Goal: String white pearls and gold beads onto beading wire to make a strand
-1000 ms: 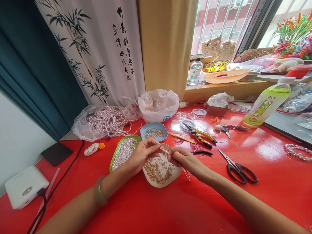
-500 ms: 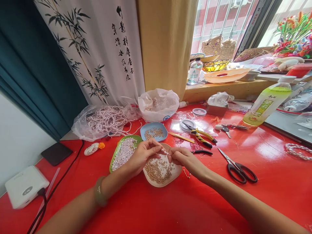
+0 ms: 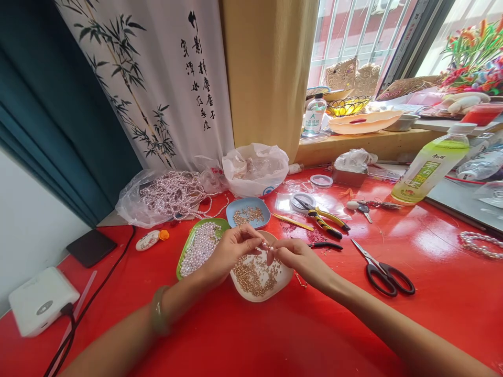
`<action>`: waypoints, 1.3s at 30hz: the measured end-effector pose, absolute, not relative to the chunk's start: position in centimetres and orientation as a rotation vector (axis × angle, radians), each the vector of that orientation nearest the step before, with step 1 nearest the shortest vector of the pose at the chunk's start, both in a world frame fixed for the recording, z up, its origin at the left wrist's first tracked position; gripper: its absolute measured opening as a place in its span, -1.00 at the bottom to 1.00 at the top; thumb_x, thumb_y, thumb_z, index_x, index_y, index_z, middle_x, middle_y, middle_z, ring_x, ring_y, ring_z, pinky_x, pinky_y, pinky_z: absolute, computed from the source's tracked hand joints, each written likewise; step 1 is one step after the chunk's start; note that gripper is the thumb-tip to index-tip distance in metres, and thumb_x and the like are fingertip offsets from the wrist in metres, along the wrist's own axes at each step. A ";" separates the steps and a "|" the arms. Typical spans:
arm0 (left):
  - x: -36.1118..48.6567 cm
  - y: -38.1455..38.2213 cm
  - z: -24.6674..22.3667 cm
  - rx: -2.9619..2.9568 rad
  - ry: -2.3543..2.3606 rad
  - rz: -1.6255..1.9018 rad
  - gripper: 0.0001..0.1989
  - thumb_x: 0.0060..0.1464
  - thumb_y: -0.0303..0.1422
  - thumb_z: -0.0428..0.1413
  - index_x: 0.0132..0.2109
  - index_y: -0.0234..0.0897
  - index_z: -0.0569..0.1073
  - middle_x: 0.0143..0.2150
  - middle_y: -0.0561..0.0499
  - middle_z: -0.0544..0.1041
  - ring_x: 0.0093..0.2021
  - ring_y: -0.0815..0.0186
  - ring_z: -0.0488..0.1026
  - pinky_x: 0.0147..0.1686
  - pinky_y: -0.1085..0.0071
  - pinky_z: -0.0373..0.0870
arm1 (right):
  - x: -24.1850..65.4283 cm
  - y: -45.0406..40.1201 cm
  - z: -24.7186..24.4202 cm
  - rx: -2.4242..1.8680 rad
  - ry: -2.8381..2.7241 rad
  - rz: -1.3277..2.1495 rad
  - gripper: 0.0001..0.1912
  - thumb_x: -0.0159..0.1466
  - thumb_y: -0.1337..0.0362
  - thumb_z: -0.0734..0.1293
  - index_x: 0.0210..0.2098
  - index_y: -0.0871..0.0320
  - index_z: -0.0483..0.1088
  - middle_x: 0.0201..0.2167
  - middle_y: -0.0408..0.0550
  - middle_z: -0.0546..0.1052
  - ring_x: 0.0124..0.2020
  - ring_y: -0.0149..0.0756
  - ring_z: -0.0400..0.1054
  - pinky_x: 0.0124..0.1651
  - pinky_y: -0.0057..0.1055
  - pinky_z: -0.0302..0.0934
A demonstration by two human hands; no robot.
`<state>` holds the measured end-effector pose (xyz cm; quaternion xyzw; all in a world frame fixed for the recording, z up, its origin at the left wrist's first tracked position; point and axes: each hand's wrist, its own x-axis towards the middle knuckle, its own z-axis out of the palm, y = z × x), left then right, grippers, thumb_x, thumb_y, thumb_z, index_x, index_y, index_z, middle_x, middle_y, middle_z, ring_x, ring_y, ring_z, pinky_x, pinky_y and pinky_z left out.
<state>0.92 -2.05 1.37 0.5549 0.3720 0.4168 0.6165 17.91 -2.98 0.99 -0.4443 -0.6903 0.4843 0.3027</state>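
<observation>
Between my fingertips runs a short beaded string (image 3: 266,246) of pale pearl beads. My left hand (image 3: 239,248) pinches one end, thumb against fingers. At the other end my right hand (image 3: 290,254) is closed on the string too; its thread is too fine to make out. Both hands hover over the white tray (image 3: 283,285), which holds many small gold beads (image 3: 253,275). Left of it, partly behind my left wrist, lies a green tray (image 3: 181,262) of white pearl beads (image 3: 201,247). Behind is a blue tray (image 3: 228,212) with gold pieces (image 3: 248,214).
Yellow-black pliers (image 3: 322,219), yellow tweezers (image 3: 293,221) and black-handled scissors (image 3: 383,269) lie to the right. Bead strands (image 3: 168,193) spill from a plastic bag at the back left. A drink bottle (image 3: 428,165) stands at the right; a cable (image 3: 104,283) crosses the left.
The fingers of my right hand have shifted slightly along the string, showing a bead near their tips. My left hand stays nearly in place, and the trays have not moved.
</observation>
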 end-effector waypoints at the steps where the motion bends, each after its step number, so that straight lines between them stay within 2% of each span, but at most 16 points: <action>1: 0.9 -2.0 1.4 1.282 0.853 0.961 -0.88 -0.07 -0.33 0.13 -0.41 -0.32 0.40 -0.43 -0.01 0.48 -0.37 0.35 0.41 -0.33 0.46 0.31 | 17.9 -3.0 1.0 -1.190 -1.837 1.277 -0.72 0.07 0.29 0.12 -0.61 0.20 0.38 -0.68 -0.21 0.21 -0.62 -0.46 0.02 -0.55 -0.49 -0.14; 4: 1.0 -2.1 1.5 1.304 0.848 0.965 -0.88 -0.07 -0.34 0.13 -0.41 -0.31 0.41 -0.42 0.00 0.47 -0.36 0.35 0.40 -0.32 0.46 0.30 | 17.8 -3.0 0.9 -1.227 -1.846 1.265 -0.69 0.10 0.23 0.13 -0.63 0.21 0.38 -0.71 -0.22 0.18 -0.64 -0.48 -0.02 -0.57 -0.49 -0.16; 8: 1.0 -2.2 1.7 1.345 0.860 0.965 -0.90 -0.06 -0.35 0.12 -0.41 -0.30 0.43 -0.42 0.00 0.47 -0.34 0.35 0.40 -0.32 0.46 0.29 | 17.9 -2.8 0.8 -1.251 -1.859 1.256 -0.70 0.08 0.27 0.13 -0.68 0.21 0.36 -0.71 -0.20 0.21 -0.64 -0.47 0.01 -0.57 -0.49 -0.14; 13: 1.2 -2.3 1.8 1.422 0.852 0.988 -0.92 -0.06 -0.38 0.11 -0.43 -0.30 0.43 -0.40 0.01 0.45 -0.37 0.38 0.37 -0.37 0.50 0.27 | 17.9 -2.7 0.5 -1.334 -1.871 1.196 -0.57 0.13 0.08 0.14 -0.72 0.21 0.31 -0.76 -0.23 0.14 -0.68 -0.49 -0.04 -0.58 -0.48 -0.17; 16: 1.2 -2.3 1.7 1.452 0.820 1.001 -0.93 -0.05 -0.39 0.10 -0.43 -0.31 0.43 -0.39 0.00 0.45 -0.36 0.37 0.37 -0.33 0.47 0.28 | 17.9 -2.6 0.9 -1.383 -1.865 1.173 -0.60 0.13 0.13 0.15 -0.74 0.22 0.27 -0.73 -0.19 0.21 -0.66 -0.48 0.03 -0.56 -0.47 -0.12; 19: 1.0 -2.1 1.6 1.467 0.851 0.999 -0.93 -0.05 -0.40 0.09 -0.42 -0.31 0.43 -0.38 -0.01 0.45 -0.36 0.34 0.38 -0.32 0.45 0.29 | 18.4 -2.3 1.8 -1.352 -1.872 1.181 -0.66 0.14 0.20 0.12 -0.67 0.21 0.29 -0.69 -0.19 0.22 -0.62 -0.46 0.07 -0.54 -0.48 -0.09; 22: 0.8 -1.6 1.2 1.462 0.913 1.010 -0.92 -0.05 -0.38 0.09 -0.41 -0.32 0.43 -0.39 -0.03 0.46 -0.37 0.33 0.39 -0.33 0.44 0.30 | 19.7 -1.4 2.4 -1.317 -1.920 1.142 -0.69 0.17 0.14 0.11 -0.57 0.19 0.28 -0.66 -0.21 0.20 -0.62 -0.46 0.05 -0.56 -0.50 -0.08; 28: 0.2 -0.3 -0.3 1.453 1.079 0.992 -0.88 -0.11 -0.35 0.12 -0.44 -0.35 0.44 -0.48 -0.01 0.46 -0.42 0.34 0.39 -0.35 0.43 0.30 | 23.9 2.1 1.3 -1.519 -2.089 0.800 -0.71 0.14 0.13 0.14 -0.58 0.18 0.28 -0.68 -0.19 0.27 -0.64 -0.41 0.14 -0.58 -0.49 -0.02; 31: 0.1 0.0 -1.0 1.520 1.127 0.926 -0.87 -0.10 -0.34 0.10 -0.42 -0.34 0.45 -0.44 -0.02 0.49 -0.40 0.33 0.40 -0.34 0.42 0.30 | 25.2 3.2 0.5 -1.552 -2.069 0.627 -0.74 0.14 0.20 0.14 -0.59 0.17 0.30 -0.63 -0.12 0.36 -0.56 -0.32 0.23 -0.48 -0.43 0.04; 34: 0.0 0.0 -1.4 1.576 1.138 0.890 -0.87 -0.10 -0.35 0.09 -0.41 -0.33 0.45 -0.40 -0.05 0.51 -0.38 0.31 0.41 -0.34 0.41 0.30 | 25.3 3.2 0.4 -1.555 -2.020 0.435 -0.79 0.13 0.24 0.15 -0.51 0.17 0.35 -0.50 -0.02 0.42 -0.44 -0.23 0.27 -0.39 -0.37 0.06; 36: 0.1 0.0 -1.4 1.592 1.130 0.887 -0.88 -0.10 -0.35 0.09 -0.42 -0.33 0.45 -0.40 -0.05 0.51 -0.37 0.30 0.41 -0.33 0.41 0.30 | 24.5 2.5 0.7 -1.522 -1.994 0.353 -0.78 0.15 0.23 0.15 -0.43 0.17 0.37 -0.41 0.01 0.44 -0.41 -0.23 0.27 -0.35 -0.36 0.07; 39: 0.4 -0.2 -1.3 1.600 1.127 0.882 -0.89 -0.11 -0.35 0.10 -0.42 -0.32 0.46 -0.39 -0.04 0.51 -0.37 0.30 0.41 -0.33 0.41 0.30 | 22.4 0.9 1.5 -1.371 -1.993 0.399 -0.78 0.18 0.21 0.16 -0.38 0.15 0.39 -0.40 -0.03 0.46 -0.45 -0.32 0.29 -0.39 -0.42 0.14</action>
